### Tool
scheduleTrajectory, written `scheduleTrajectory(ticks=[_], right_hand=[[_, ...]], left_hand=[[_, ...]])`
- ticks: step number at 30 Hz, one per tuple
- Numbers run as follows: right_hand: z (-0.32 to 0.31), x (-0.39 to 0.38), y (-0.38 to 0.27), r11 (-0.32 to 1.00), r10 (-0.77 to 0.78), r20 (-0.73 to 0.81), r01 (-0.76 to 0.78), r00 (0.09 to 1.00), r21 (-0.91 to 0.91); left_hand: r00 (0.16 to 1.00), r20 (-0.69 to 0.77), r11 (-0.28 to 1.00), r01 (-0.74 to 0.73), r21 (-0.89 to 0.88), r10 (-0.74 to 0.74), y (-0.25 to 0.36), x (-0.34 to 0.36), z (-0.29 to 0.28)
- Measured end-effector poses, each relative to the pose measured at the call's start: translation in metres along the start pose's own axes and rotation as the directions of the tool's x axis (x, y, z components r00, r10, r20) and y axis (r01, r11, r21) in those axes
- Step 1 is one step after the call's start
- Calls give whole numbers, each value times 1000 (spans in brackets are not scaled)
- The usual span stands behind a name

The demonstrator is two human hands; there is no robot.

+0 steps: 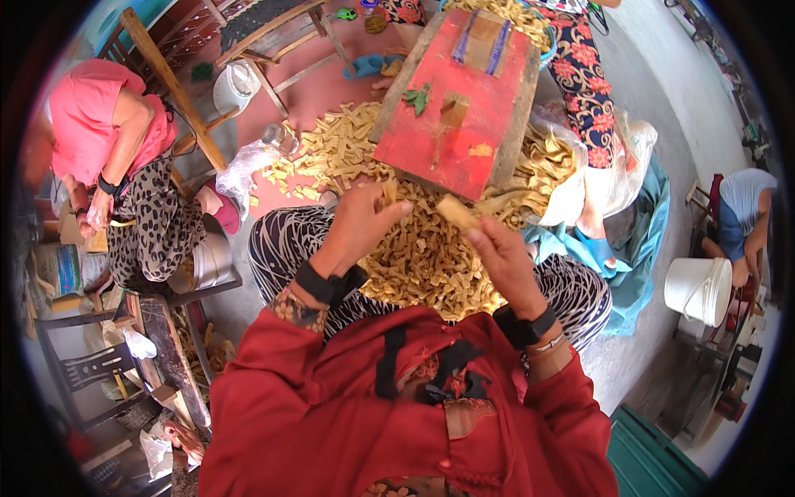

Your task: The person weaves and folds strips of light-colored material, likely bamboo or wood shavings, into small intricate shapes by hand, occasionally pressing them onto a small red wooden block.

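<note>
My left hand (358,222) is closed around a small yellow-tan piece (388,192) that sticks up between its fingers. My right hand (499,253) pinches a short tan stick-like piece (456,211) by its near end. Both hands hover over a big heap of similar yellow-tan cut pieces (422,257) piled in my lap and on the floor ahead. Just beyond the hands stands a red-painted wooden board (460,99), tilted, with a slot and a small green leaf on it. Both wrists wear black bands.
A person in a pink top and spotted trousers (124,166) sits at the left by a wooden bench. Another person in floral clothing (584,74) sits behind the board. A white bucket (700,288) stands at the right, near a seated person (745,215). Blue cloth (642,240) lies on the floor.
</note>
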State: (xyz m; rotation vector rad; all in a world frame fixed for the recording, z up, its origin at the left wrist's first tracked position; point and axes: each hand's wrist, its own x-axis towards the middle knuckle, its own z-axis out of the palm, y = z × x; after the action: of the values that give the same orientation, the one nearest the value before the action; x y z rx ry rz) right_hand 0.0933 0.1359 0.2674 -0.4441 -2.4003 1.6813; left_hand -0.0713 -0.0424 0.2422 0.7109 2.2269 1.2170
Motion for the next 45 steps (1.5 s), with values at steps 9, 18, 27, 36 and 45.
scheduleTrajectory(ticks=[9,18,27,36,45], right_hand=[[58,-44,-58,899,-416,174,376,892,223],[51,-72,-75,892,-278,524,13,805,452],[69,-57,-58,898,-166,-203,233,965,374],[73,-55,-45,914,-43,54,18,998,406],[58,-68,-48,973,-229,54,226,972,53]], left_hand=[[799,569,706,516,-485,-193,-17,-77,46],[812,582,327,562,-759,-44,33,-68,14],[949,311,767,242,-593,-59,66,-122,2],[711,-202,722,-576,383,674,68,-131,7],[983,144,795,1,-607,109,45,-132,1]])
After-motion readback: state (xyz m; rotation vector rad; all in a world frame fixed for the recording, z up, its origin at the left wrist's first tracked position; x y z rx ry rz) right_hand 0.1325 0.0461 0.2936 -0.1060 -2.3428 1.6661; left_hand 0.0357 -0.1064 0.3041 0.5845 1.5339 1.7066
